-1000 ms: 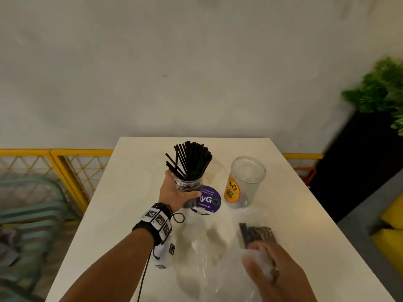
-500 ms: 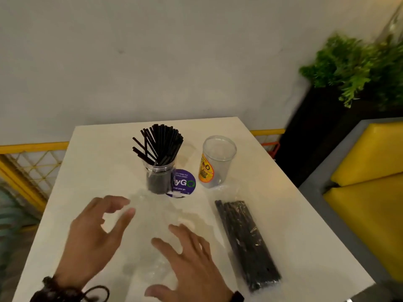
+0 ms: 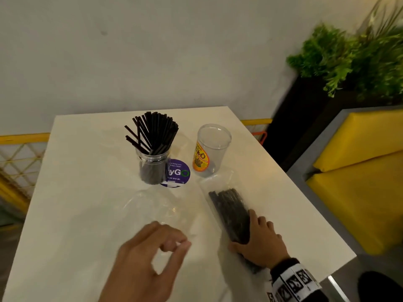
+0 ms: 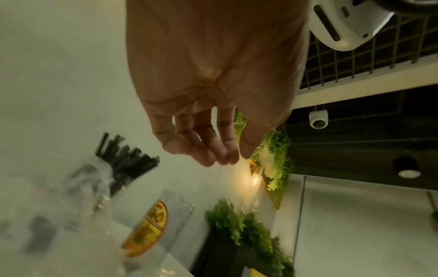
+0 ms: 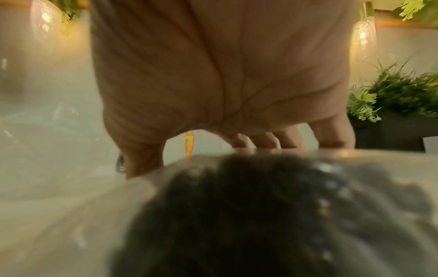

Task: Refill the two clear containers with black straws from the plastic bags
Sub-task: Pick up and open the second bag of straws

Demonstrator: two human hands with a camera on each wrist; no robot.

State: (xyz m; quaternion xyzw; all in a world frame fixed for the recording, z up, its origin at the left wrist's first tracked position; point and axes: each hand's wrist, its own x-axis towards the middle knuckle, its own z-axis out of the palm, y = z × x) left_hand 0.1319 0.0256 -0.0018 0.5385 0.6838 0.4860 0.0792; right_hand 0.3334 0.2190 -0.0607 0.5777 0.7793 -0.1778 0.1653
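Observation:
A clear jar (image 3: 152, 164) packed with black straws (image 4: 123, 165) stands mid-table. Right of it is an empty clear container (image 3: 212, 149) with a yellow label (image 4: 151, 228). A plastic bag of black straws (image 3: 229, 205) lies on the table in front of that container. My right hand (image 3: 246, 234) grips the bag's near half, thumb on its left side and fingers on its right; the right wrist view shows the bag (image 5: 249, 215) under the palm (image 5: 201, 155). An empty, crumpled clear bag (image 3: 150, 205) lies before the jar. My left hand (image 3: 181, 245) hovers over it, fingers loosely curled (image 4: 227, 159), nothing seen between them.
The white table (image 3: 82, 192) has a round purple sticker (image 3: 177, 173) between jar and container. Its right edge runs close behind my right hand. A yellow seat (image 3: 359, 182) and a planter with greenery (image 3: 349, 57) stand to the right, a yellow railing (image 3: 19, 153) to the left.
My left hand let go of the filled jar and drew back toward me. My right hand moved right from the empty bag and took hold of the bag of straws.

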